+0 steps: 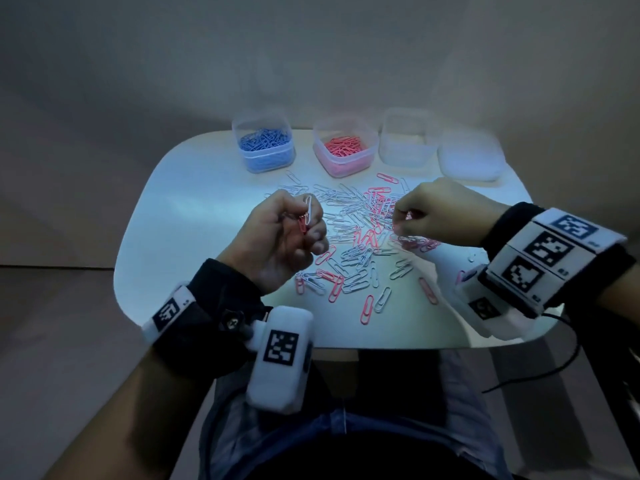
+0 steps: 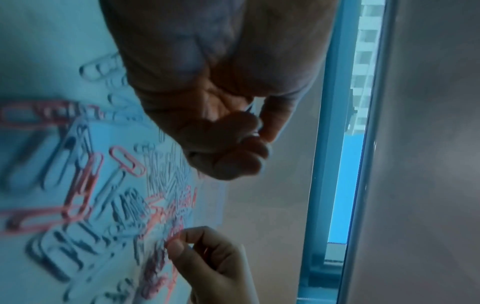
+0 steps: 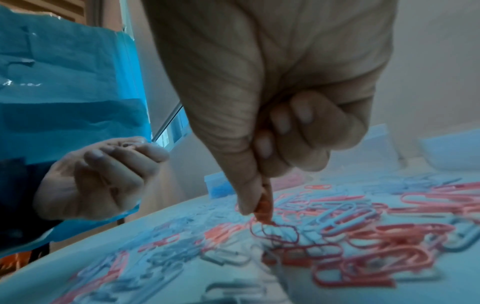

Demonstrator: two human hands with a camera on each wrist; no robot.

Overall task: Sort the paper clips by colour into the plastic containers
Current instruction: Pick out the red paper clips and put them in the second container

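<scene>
Our white table (image 1: pixel 180 216) carries scattered paper clips (image 1: pixel 360 237) (pink and white) and four plastic containers (image 1: pixel 265 145) behind.

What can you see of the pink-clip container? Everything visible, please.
The pink-clip container is a small square tub of clear, slightly frosted plastic with rounded corners and no lid. It stands upright near the far edge of the white table, second from the left in a row, between the tub of blue clips and an empty-looking clear tub. It holds a layer of pink paper clips. Neither hand touches it; the loose pile lies just in front.
</scene>
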